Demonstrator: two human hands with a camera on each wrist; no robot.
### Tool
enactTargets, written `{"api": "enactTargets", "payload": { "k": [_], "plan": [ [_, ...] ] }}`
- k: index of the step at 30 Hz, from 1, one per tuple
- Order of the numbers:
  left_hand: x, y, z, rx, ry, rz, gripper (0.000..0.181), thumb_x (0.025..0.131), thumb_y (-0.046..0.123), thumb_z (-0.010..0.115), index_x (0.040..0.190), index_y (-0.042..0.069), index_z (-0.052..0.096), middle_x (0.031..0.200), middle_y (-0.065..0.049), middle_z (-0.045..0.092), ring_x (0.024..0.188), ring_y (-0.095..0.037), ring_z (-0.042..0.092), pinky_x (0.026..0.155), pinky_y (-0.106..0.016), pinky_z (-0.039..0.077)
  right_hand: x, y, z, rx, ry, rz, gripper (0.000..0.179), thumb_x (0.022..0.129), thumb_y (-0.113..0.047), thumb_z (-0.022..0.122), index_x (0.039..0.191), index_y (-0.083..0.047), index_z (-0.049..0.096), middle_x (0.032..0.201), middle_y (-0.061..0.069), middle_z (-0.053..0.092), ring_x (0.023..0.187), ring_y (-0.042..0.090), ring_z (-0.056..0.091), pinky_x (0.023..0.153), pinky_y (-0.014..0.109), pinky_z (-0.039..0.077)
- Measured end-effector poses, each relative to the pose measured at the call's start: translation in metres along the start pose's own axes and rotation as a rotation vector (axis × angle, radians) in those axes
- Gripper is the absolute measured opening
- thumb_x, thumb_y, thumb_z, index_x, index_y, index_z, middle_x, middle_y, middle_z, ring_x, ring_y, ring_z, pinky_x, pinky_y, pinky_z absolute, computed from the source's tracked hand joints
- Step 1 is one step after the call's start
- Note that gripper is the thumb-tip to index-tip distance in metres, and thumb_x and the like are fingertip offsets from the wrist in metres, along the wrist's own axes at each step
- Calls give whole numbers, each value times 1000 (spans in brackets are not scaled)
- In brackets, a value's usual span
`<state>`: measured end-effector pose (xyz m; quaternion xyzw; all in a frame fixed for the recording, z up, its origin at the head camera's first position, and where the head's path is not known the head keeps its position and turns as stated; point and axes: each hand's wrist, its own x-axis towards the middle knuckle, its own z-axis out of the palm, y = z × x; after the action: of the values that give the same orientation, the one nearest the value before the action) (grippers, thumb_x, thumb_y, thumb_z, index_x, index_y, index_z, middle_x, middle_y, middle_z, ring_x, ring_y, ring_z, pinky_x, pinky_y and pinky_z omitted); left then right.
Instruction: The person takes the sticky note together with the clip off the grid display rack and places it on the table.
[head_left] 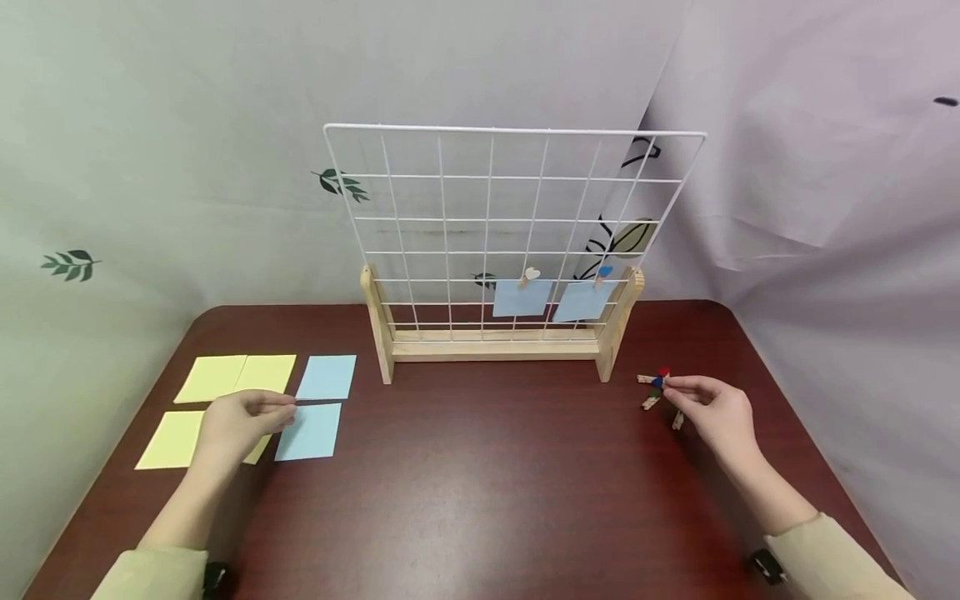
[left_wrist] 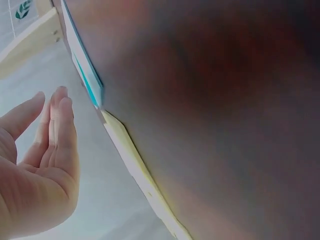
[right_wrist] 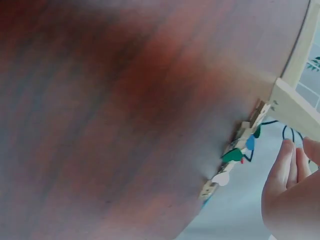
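Observation:
My left hand (head_left: 238,425) hovers over the paper sheets on the left, its thumb and fingers apart with nothing between them in the left wrist view. Two blue sheets (head_left: 307,433) lie by its fingertips, and several yellow sheets (head_left: 212,379) lie beside and partly beneath it. On the right, my right hand (head_left: 716,412) is held just above a small cluster of wooden clothespins (head_left: 651,402) with coloured hearts. Its fingers are nearly straight; no clothespin shows in them. In the right wrist view a clothespin with a white heart (right_wrist: 220,179) lies nearest the camera.
A white wire grid (head_left: 487,221) stands upright in a wooden base (head_left: 495,346) at the back middle. Two blue sheets (head_left: 521,300) hang side by side low on its right half, each under a heart clothespin. Pale curtains (head_left: 150,167) surround the dark red table (head_left: 465,483).

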<state>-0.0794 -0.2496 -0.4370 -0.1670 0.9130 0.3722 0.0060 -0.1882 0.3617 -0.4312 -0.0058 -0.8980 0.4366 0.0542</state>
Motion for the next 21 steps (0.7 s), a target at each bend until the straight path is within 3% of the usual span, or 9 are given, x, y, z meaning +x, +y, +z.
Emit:
{"api": "enactTargets", "payload": {
  "k": [8,12,15,17,21],
  "plan": [
    [9,26,19,-85,-5,49,29,97,15,77,115,-8,76,94,-17,83,71,5,72,63,-14,52,3,-12,5,20,-32,-22,29,95,-13,80,118,6,77,76,-44,66,75,-22,61,56,14,47],
    [16,39,27,-153,-32,58,30,96,13,79,115,-9,76,94,-17,83,71,3,74,65,-14,54,6,-20,10,55,-47,-38,28,96,-12,78,118,6,77,76,-45,65,57,-6,63,44,24,49],
    [22,48,33,-198,-50,75,29,95,11,79,113,-11,75,92,-18,82,71,1,75,66,-13,56,9,-26,14,80,-59,-43,27,96,-11,78,117,6,77,79,-38,72,53,1,64,37,29,47],
    [25,54,37,-222,-59,92,28,94,9,79,112,-12,75,92,-18,82,71,1,76,68,-11,57,10,-30,17,79,-60,-43,26,95,-10,79,117,5,78,82,-29,77,61,-4,67,37,26,46],
    [29,66,44,-264,-72,123,25,93,6,78,112,-12,76,92,-19,82,71,3,75,69,-11,59,13,-36,21,67,-61,-48,26,94,-10,80,117,5,78,91,-2,84,73,-16,66,52,15,49]
  ]
}}
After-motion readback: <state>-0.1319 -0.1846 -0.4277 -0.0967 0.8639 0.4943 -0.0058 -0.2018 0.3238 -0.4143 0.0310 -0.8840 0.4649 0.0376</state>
